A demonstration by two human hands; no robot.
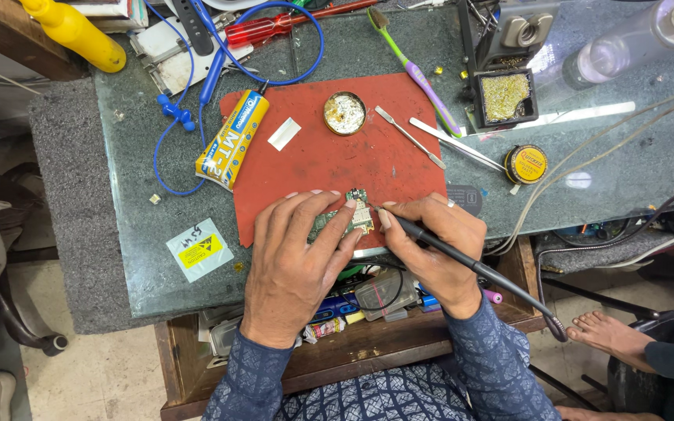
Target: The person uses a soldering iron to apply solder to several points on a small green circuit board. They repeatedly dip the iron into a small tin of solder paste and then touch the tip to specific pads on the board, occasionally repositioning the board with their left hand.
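Far left, upper corner: yellow plastic bottle (76, 33) lying tilted across the edge of the glass-topped bench (142, 265). Below it, near the front edge of the glass: small square packet (200, 249), pale with a yellow label bearing a black triangle mark, lying flat.

Blue cable (172, 117) loops from the top of the bench down past the red mat (321, 160). Yellow glue tube (232, 140) with blue lettering and black cap lies diagonally, its cap end on the mat's upper left corner. Just right of it, a small white paper slip (284, 133). Centre of the mat's top: round open tin (345, 113) with shiny residue.

Left hand (299, 261): fingers spread, pressing a small green circuit board (344, 219) flat at the mat's front edge; the board lies between both hands.

Right hand (434, 245): pen grip closed on a black soldering iron (462, 257), tip at the board's right edge; its cord trails off to the lower right.

Right of the mat: metal spudger (410, 137), green-and-purple toothbrush (416, 72), black holder with brass wool (505, 97), round yellow-lidded tin (526, 164). Far right, a bare foot (610, 331) of another person.
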